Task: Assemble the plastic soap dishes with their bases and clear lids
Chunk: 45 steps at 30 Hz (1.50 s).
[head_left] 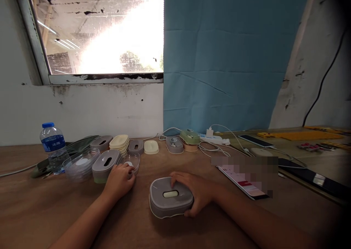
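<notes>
My right hand (194, 190) is closed around the right side of a grey rounded box (159, 201). An oval slot in its top shows a cream-coloured piece (170, 194). My left hand (122, 177) has its curled fingers at a clear plastic container (135, 160), gripping its near edge; part of the hold is hidden. Just left of that hand stands a grey lid with a dark slot (105, 161) on a green base (100, 178). Farther left are nested clear plastic containers (79, 168).
Behind my left hand are stacked cream lids (119, 142), a single cream lid (151, 147) and grey lids (136, 146). A water bottle (53, 143) stands left. Grey and green boxes (190, 136), cables, a power strip (214, 138), a tablet (241, 181) and a phone (255, 141) lie right.
</notes>
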Motion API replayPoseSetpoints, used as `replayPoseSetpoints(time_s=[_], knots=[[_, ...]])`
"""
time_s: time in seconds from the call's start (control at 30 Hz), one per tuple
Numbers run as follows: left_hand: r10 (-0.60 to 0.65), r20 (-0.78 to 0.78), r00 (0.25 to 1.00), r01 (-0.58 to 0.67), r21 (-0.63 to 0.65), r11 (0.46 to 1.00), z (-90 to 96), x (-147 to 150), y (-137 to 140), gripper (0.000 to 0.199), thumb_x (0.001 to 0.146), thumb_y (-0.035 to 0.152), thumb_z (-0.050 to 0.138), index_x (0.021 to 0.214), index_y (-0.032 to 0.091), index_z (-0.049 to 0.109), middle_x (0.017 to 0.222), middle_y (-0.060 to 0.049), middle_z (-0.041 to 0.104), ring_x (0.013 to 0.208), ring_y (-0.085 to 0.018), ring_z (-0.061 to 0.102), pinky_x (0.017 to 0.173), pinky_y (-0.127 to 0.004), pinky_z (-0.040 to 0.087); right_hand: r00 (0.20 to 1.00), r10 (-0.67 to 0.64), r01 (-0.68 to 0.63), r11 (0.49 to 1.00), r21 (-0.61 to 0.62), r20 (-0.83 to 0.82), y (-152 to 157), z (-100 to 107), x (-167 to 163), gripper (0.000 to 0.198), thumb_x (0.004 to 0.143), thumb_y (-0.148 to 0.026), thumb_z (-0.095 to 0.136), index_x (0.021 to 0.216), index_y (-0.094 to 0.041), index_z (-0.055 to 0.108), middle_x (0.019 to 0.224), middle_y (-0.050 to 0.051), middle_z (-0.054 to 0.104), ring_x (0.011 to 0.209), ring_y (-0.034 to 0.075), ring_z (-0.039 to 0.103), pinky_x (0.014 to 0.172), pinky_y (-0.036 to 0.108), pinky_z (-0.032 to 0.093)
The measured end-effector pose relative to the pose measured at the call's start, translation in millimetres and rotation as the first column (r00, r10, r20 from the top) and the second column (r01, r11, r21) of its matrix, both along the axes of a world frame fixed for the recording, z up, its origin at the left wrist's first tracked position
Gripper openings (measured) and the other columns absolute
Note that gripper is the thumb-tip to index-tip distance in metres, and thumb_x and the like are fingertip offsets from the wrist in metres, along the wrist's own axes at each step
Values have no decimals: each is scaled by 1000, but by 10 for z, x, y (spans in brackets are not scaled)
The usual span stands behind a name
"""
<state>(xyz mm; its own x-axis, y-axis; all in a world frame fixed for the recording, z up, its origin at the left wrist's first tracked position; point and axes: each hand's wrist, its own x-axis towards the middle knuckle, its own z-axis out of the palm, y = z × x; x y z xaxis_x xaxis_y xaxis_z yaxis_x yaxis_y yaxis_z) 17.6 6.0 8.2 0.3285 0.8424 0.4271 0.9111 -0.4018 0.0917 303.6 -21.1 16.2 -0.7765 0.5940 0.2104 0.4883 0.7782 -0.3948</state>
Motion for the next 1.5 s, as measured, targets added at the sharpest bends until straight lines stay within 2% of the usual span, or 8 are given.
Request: replayPoseSetpoints(time_s=[0.13, 0.27, 0.4, 0.57, 0.9, 1.1, 1.23, 1.5], knots=[[-16, 35, 999, 12, 103, 995, 8, -2, 2, 26, 77, 26, 47, 97, 19, 62, 92, -8, 63, 88, -25, 56, 79, -40, 39, 999, 7, -8, 1000, -11, -37, 2, -18, -8, 69, 40, -28, 77, 103, -22, 49, 109, 5, 49, 98, 22, 50, 88, 31, 38], [-198, 116, 973, 170, 215, 962, 41, 57, -85, 26, 79, 29, 47, 102, 20, 57, 100, -8, 59, 97, -24, 51, 86, -41, 39, 995, -15, 15, 1000, 1, -97, 34, -75, -4, 71, 41, -29, 76, 105, -23, 47, 110, 4, 49, 100, 23, 49, 89, 31, 37], [-426, 139, 894, 405, 159, 900, 85, 180, -259, 32, 78, 30, 49, 110, 21, 51, 107, -8, 55, 100, -23, 49, 86, -38, 40, 992, -30, 30, 1000, -1, -119, 55, -104, -7, 72, 42, -31, 75, 108, -23, 46, 112, 5, 48, 102, 24, 49, 89, 32, 36], [-562, 120, 818, 558, 66, 827, 102, 263, -362, 42, 75, 32, 53, 115, 19, 45, 108, -9, 54, 99, -22, 50, 87, -37, 40, 988, -4, 1, 1000, -23, -154, 78, -114, 5, 72, 42, -28, 76, 107, -22, 46, 112, 5, 47, 102, 23, 48, 89, 32, 36], [-581, 134, 803, 573, 97, 814, 75, 201, -341, 49, 73, 30, 54, 118, 17, 40, 113, -12, 50, 104, -24, 48, 88, -37, 41, 981, 9, -14, 999, -29, -195, 110, -134, 30, 72, 43, -25, 74, 109, -22, 45, 115, 6, 44, 105, 25, 46, 91, 35, 33], [-722, -6, 692, 722, 35, 691, 91, 252, -372, 42, 72, 27, 56, 114, 21, 50, 122, -10, 48, 113, -23, 44, 97, -38, 36, 983, 13, -8, 1000, 29, -181, 103, -163, 10, 77, 40, -24, 74, 110, -21, 44, 117, 7, 44, 109, 25, 43, 94, 34, 31], [-791, -27, 611, 791, -17, 612, 73, 294, -352, 38, 78, 23, 51, 117, 22, 50, 116, -6, 57, 113, -20, 47, 101, -38, 33, 979, 24, -13, 998, 54, -204, 109, -185, 19, 79, 42, -29, 75, 113, -21, 42, 118, 8, 44, 111, 25, 42, 95, 34, 31], [-806, 48, 590, 807, -42, 589, 45, 307, -355, 33, 82, 23, 49, 115, 20, 52, 102, -7, 64, 100, -18, 55, 93, -35, 40, 975, 5, -15, 999, -46, -221, 122, -194, 42, 90, 44, -29, 76, 122, -21, 34, 123, 8, 41, 113, 25, 42, 96, 34, 32]])
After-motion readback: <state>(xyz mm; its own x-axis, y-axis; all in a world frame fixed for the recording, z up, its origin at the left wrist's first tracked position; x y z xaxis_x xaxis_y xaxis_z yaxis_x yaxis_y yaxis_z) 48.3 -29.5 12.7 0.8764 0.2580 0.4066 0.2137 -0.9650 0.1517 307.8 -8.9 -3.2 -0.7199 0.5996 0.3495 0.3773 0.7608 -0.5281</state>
